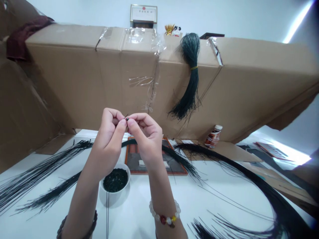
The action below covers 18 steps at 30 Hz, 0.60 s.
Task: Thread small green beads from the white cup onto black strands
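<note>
Both hands are raised over the white table, fingertips nearly touching. My left hand (109,136) pinches a thin dark strand. Thumb and index finger of my right hand (147,132) are pressed around a tiny dark bead (127,119) beside the strand's tip. Two long thin strands hang down near my left forearm. Below my left hand stands a white bowl (127,186) holding small dark green pieces (116,180). Bundles of dark strands lie to the left (50,162) and right (244,172) of the hands.
A cardboard wall (87,73) rises behind the table, with a tied dark green bundle (190,73) draped over its top. A bottle with a white cap (213,136) stands at the back right. An orange-edged mat (176,169) lies behind my right hand.
</note>
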Available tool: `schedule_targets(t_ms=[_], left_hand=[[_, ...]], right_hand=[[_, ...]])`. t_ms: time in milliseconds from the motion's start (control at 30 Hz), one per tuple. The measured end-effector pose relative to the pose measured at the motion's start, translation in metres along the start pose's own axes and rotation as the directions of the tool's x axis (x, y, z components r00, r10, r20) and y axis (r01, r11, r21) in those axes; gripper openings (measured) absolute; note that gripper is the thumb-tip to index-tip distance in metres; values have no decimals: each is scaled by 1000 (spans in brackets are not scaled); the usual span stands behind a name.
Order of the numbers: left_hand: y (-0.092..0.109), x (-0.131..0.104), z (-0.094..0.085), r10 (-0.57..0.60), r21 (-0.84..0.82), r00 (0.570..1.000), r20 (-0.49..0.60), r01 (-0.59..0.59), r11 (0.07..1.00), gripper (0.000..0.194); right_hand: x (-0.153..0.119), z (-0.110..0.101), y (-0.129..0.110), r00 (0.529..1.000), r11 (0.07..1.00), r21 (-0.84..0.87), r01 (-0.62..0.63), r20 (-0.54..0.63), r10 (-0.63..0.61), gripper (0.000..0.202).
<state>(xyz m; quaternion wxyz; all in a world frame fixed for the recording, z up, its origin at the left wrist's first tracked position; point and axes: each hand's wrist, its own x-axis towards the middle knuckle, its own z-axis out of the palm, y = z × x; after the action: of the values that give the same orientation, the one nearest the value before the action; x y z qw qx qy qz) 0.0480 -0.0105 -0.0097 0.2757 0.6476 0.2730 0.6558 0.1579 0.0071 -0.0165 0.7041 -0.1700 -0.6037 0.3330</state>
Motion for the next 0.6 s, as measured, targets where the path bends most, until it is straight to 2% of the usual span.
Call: schedule_targets(t_ms=[100, 300, 600], left_hand=[[0, 0, 2, 7, -23, 1000, -26, -8, 1000, 10], [1, 0, 4, -36, -23, 999, 4, 36, 999, 12], [0, 1, 7, -78, -179, 997, 12, 79, 981, 11]], right_hand=[[-1, 1, 1, 1000, 1000, 17, 1, 6, -1, 10], [-2, 1, 0, 1000, 1000, 19, 2, -25, -2, 10], [-4, 0, -2, 999, 1000, -26, 13, -50, -14, 13]])
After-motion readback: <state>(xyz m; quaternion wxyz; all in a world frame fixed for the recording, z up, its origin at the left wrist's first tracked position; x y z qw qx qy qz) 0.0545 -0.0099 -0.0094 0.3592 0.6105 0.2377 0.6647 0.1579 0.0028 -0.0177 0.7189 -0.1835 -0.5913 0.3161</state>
